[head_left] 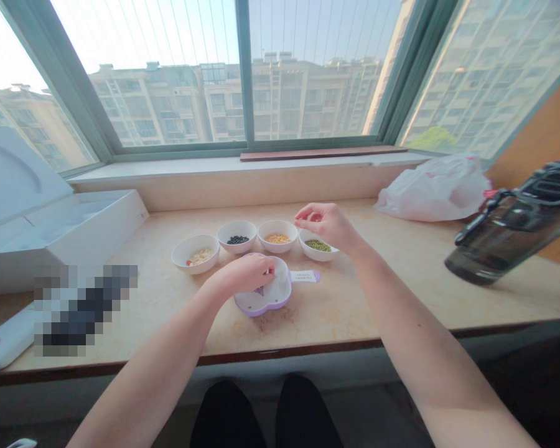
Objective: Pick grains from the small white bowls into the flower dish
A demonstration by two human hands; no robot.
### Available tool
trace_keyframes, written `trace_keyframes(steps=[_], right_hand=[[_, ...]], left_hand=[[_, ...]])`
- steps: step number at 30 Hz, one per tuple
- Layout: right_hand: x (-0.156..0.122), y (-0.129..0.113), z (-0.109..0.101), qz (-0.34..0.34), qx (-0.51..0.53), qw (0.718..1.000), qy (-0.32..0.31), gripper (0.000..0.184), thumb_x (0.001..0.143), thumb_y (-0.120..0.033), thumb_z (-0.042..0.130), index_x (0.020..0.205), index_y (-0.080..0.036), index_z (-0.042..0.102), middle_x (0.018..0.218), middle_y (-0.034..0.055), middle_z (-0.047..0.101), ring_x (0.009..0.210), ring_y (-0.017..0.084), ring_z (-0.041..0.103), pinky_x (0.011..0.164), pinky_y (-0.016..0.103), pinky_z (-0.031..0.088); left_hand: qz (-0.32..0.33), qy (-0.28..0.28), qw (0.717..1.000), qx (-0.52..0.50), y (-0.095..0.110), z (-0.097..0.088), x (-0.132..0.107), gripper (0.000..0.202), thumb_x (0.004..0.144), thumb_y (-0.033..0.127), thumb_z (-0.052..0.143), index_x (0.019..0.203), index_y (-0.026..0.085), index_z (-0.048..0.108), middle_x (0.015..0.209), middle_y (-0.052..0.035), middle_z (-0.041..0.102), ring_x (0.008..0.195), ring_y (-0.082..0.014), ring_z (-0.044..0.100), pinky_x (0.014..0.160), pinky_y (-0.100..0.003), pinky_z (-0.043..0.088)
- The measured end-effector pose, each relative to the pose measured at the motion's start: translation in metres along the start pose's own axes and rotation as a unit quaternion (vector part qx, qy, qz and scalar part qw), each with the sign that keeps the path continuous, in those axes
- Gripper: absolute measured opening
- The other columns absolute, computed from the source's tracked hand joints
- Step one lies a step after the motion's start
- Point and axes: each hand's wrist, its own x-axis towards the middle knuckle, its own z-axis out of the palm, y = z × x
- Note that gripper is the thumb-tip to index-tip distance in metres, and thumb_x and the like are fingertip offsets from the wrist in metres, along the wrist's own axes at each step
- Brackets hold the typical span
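In the head view, a purple-rimmed white dish (274, 297) is being partly covered by the left hand (243, 275), its grip hidden; the right hand (324, 225) is being held, grip pinched together, just above a bowl of green beans (318, 247). The tabletop (354, 298) is being shared with a white box (60, 230), a plastic bag (434, 190) and a dark water bottle (508, 236).

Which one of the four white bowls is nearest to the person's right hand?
The rightmost bowl, holding green beans, lies just under the right hand; the other three hold black beans, yellow grains and a pale mix.
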Motion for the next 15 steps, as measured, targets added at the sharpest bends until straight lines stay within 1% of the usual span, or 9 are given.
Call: trace_keyframes(steps=[3, 6, 9, 11, 13, 15], right_hand=[[-0.001, -0.001, 0.001, -0.004, -0.004, 1.0, -0.003, 0.029, 0.075, -0.046, 0.08, 0.08, -0.018, 0.075, 0.068, 0.0009, 0.066, 0.062, 0.014, 0.055, 0.06, 0.03, 0.04], [-0.003, -0.003, 0.002, -0.003, -0.006, 1.0, -0.013, 0.032, 0.074, -0.048, 0.08, 0.078, -0.018, 0.074, 0.068, 0.0009, 0.066, 0.062, 0.014, 0.055, 0.06, 0.029, 0.04], [-0.002, -0.004, 0.0, 0.003, -0.032, 0.999, -0.006, 0.027, 0.077, -0.045, 0.078, 0.079, -0.018, 0.074, 0.071, 0.0016, 0.068, 0.063, 0.014, 0.056, 0.061, 0.029, 0.042], [-0.001, -0.002, -0.002, 0.023, -0.081, 0.996, 0.018, 0.021, 0.081, -0.04, 0.074, 0.081, -0.018, 0.076, 0.075, 0.0029, 0.071, 0.065, 0.015, 0.058, 0.063, 0.029, 0.043], [0.001, 0.002, -0.005, 0.052, -0.155, 0.986, 0.036, 0.019, 0.085, -0.035, 0.069, 0.083, -0.019, 0.078, 0.08, 0.0051, 0.074, 0.069, 0.017, 0.062, 0.066, 0.03, 0.044], [0.002, 0.006, -0.008, 0.082, -0.237, 0.968, 0.021, 0.02, 0.088, -0.031, 0.064, 0.083, -0.019, 0.079, 0.084, 0.0076, 0.076, 0.075, 0.02, 0.066, 0.069, 0.03, 0.044]], left_hand=[[-0.003, -0.004, 1.0, -0.017, 0.0, -0.001, -0.001, 0.024, 0.097, 0.026, 0.044, 0.086, 0.017, 0.063, 0.089, -0.0079, 0.072, 0.072, -0.0176, 0.061, 0.062, -0.031, 0.037], [-0.022, -0.001, 0.999, -0.05, -0.002, -0.005, -0.004, 0.026, 0.098, 0.028, 0.042, 0.085, 0.018, 0.062, 0.083, -0.0066, 0.07, 0.069, -0.017, 0.059, 0.061, -0.031, 0.036], [-0.026, 0.032, 0.995, -0.087, -0.005, -0.009, -0.007, 0.025, 0.1, 0.031, 0.042, 0.089, 0.02, 0.061, 0.078, -0.0032, 0.066, 0.067, -0.0163, 0.057, 0.061, -0.031, 0.035], [-0.023, 0.066, 0.99, -0.123, -0.007, -0.013, -0.009, 0.024, 0.1, 0.034, 0.042, 0.091, 0.021, 0.061, 0.079, -0.0017, 0.065, 0.07, -0.0159, 0.057, 0.063, -0.03, 0.036], [-0.029, 0.095, 0.981, -0.169, -0.008, -0.015, -0.01, 0.023, 0.099, 0.034, 0.044, 0.09, 0.021, 0.06, 0.083, -0.0007, 0.065, 0.073, -0.0153, 0.057, 0.065, -0.029, 0.037], [-0.035, 0.116, 0.969, -0.217, -0.008, -0.017, -0.01, 0.022, 0.099, 0.035, 0.045, 0.089, 0.021, 0.06, 0.083, 0.0001, 0.064, 0.073, -0.0148, 0.056, 0.065, -0.028, 0.037]])
